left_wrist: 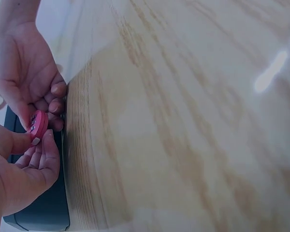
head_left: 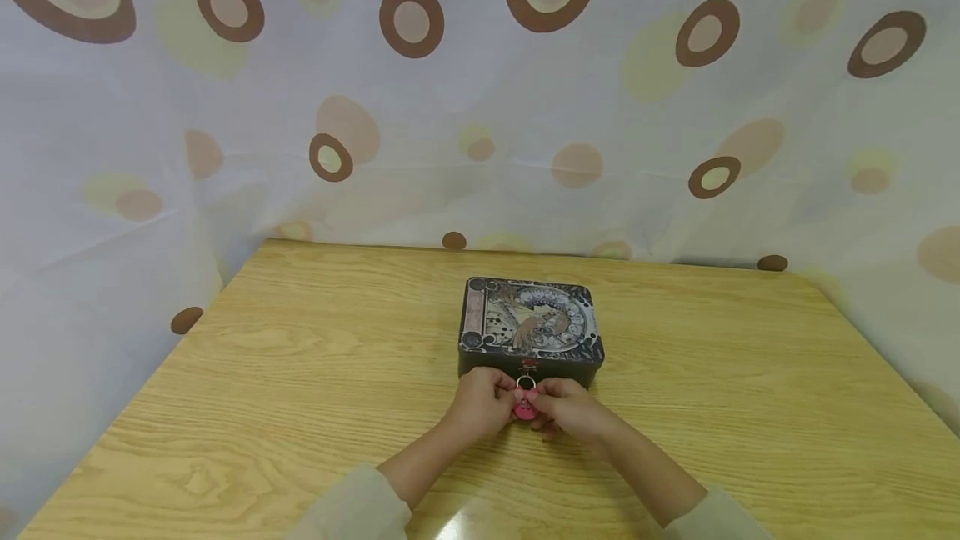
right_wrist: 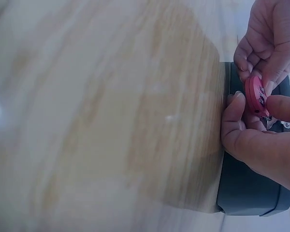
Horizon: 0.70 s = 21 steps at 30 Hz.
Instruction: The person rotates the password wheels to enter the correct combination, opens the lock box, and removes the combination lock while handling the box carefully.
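A small pink padlock with a metal shackle hangs at the front of a dark tin box. My left hand pinches its left side between thumb and fingers. From the other side my right hand grips the lock too, its thumb on the face. In the left wrist view the padlock shows small dark marks on its face, too blurred to read. The right wrist view shows the padlock edge-on between both hands, with a bit of metal clasp beside it. Fingers partly hide the shackle and clasp.
The box stands on a wood-grain table, its printed lid down. Behind the table hangs a pale curtain with brown and yellow ovals. Glare shows on the table's near part.
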### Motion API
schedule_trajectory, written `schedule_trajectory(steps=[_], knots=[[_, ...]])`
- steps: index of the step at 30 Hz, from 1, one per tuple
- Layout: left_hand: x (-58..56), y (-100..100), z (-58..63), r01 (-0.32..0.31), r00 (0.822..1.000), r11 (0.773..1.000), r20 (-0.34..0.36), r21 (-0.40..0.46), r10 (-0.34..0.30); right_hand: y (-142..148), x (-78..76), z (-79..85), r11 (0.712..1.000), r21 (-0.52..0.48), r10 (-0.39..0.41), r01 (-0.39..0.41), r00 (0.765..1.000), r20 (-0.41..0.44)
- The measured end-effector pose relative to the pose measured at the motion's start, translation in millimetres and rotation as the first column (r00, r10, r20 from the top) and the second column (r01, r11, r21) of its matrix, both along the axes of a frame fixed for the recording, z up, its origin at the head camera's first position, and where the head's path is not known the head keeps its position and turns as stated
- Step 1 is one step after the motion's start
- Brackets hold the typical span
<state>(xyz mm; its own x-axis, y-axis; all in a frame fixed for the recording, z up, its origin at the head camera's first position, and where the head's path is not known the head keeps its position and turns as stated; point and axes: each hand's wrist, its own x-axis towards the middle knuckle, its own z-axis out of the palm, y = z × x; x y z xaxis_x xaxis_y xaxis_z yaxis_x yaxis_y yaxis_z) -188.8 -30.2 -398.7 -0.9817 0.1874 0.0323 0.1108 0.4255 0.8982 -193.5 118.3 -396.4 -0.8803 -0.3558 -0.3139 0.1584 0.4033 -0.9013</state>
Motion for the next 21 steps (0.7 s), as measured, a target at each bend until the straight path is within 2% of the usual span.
schedule_trajectory(steps=[8, 14, 21], knots=[[0.0, 0.4, -1.0, -0.001, 1.0, 1.0, 0.006, 0.008, 0.001, 1.7, -0.8, -0.5, 0.999, 0.002, 0.038, -0.038, 0.999, -0.022], [-0.4, 1.1, -0.1, -0.007, 1.0, 1.0, 0.024, 0.007, 0.007, 1.8, -2.6, -0.6, 0.999, 0.031, 0.043, -0.042, 0.999, -0.024], [0.5, 1.2, 0.8, -0.003, 1.0, 1.0, 0.011, -0.02, 0.003, 0.2, -1.0, 1.6, 0.997, 0.062, 0.037, -0.035, 0.999, -0.022]])
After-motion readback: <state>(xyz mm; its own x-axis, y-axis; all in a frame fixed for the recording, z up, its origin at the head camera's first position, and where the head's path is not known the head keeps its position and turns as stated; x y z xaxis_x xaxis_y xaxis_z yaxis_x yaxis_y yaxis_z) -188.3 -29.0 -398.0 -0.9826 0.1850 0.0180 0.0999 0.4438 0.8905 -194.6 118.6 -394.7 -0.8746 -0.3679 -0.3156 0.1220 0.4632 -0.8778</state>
